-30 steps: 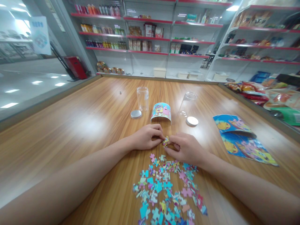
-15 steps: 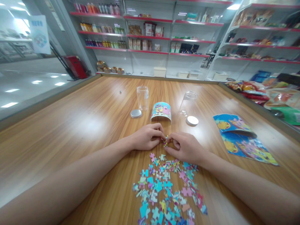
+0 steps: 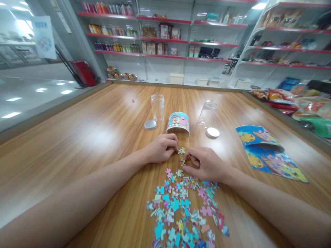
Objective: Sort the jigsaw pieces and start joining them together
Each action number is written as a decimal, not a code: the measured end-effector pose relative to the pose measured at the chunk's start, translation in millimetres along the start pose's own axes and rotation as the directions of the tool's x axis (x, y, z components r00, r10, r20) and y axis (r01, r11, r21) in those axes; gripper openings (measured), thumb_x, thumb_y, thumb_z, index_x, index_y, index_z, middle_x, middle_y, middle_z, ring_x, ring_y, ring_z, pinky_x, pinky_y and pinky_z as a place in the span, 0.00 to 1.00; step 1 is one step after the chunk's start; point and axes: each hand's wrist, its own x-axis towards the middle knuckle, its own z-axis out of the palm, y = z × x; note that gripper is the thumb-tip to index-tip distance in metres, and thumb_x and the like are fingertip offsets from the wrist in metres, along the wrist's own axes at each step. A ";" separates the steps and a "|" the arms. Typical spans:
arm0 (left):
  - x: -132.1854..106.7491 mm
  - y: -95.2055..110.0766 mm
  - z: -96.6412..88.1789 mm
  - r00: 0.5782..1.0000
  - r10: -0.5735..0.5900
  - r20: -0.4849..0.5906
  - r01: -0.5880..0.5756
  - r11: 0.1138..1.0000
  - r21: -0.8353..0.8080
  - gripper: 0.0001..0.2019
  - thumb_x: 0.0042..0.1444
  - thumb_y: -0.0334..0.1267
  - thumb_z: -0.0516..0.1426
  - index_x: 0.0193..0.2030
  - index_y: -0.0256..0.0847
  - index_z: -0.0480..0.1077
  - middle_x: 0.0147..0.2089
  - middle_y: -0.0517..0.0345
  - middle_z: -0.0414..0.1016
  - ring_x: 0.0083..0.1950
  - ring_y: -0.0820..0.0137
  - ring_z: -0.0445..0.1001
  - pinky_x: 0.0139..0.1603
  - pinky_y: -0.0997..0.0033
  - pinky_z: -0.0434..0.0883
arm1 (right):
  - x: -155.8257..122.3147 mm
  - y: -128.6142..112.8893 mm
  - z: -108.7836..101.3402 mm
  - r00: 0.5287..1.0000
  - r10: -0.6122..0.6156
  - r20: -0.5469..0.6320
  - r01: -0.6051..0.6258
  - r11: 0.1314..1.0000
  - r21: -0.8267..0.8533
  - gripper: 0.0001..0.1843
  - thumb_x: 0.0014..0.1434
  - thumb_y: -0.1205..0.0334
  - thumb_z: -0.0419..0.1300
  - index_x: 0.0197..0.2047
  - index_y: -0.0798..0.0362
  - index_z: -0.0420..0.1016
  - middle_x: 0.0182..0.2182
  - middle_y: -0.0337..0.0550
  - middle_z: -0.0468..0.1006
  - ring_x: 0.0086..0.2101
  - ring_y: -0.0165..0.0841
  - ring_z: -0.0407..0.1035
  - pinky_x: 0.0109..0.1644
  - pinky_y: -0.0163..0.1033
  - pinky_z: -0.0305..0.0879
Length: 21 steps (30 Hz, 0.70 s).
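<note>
My left hand [image 3: 160, 148] rests on the wooden table [image 3: 90, 137], its fingers pinched on a small yellow puzzle piece [image 3: 181, 150]. Just to its right, my right hand [image 3: 204, 164] is curled, with thumb and fingers closed on another small puzzle piece [image 3: 183, 162]. The two pieces sit a little apart, one above the other. A heap of loose puzzle pieces [image 3: 183, 210], mostly blue and pink, lies on the table in front of me, below both hands.
Beyond the hands stand a curved cartoon label [image 3: 178, 123], a clear jar [image 3: 157, 107] with a metal lid [image 3: 150, 124], and a second jar [image 3: 207, 113] with its lid [image 3: 212, 132]. Printed cartoon sheets [image 3: 269, 155] lie at right. Snack bags [image 3: 292, 100] and shelves line the edges.
The hands held the small pieces together between them earlier. Now they have drawn slightly apart, each with its own piece, the right hand's piece lower.
</note>
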 end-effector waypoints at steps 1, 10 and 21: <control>0.3 1.6 -0.5 1.000 0.000 0.001 0.000 1.000 0.002 0.12 0.57 0.22 0.53 0.36 0.36 0.77 0.40 0.52 0.74 0.40 0.71 0.75 0.44 0.70 0.74 | -0.2 0.3 0.0 1.000 -0.002 0.001 0.002 1.000 0.005 0.10 0.59 0.57 0.64 0.40 0.52 0.73 0.22 0.32 0.66 0.25 0.28 0.62 0.32 0.35 0.53; 0.3 3.9 -1.0 0.995 -0.023 0.093 0.018 0.999 0.049 0.12 0.63 0.39 0.60 0.48 0.36 0.79 0.47 0.49 0.73 0.46 0.66 0.75 0.50 0.64 0.74 | 0.1 4.8 -3.2 1.000 0.018 0.008 -0.018 1.000 0.012 0.12 0.57 0.55 0.66 0.39 0.53 0.73 0.22 0.32 0.66 0.24 0.27 0.61 0.32 0.35 0.53; 0.8 4.0 -1.6 1.000 -0.020 0.018 0.019 1.000 0.008 0.17 0.60 0.26 0.54 0.53 0.36 0.75 0.46 0.49 0.72 0.42 0.70 0.73 0.43 0.69 0.74 | -3.6 23.3 -5.2 0.999 0.049 -0.006 -0.048 0.995 0.091 0.04 0.60 0.62 0.61 0.36 0.53 0.72 0.19 0.31 0.62 0.22 0.26 0.59 0.30 0.34 0.53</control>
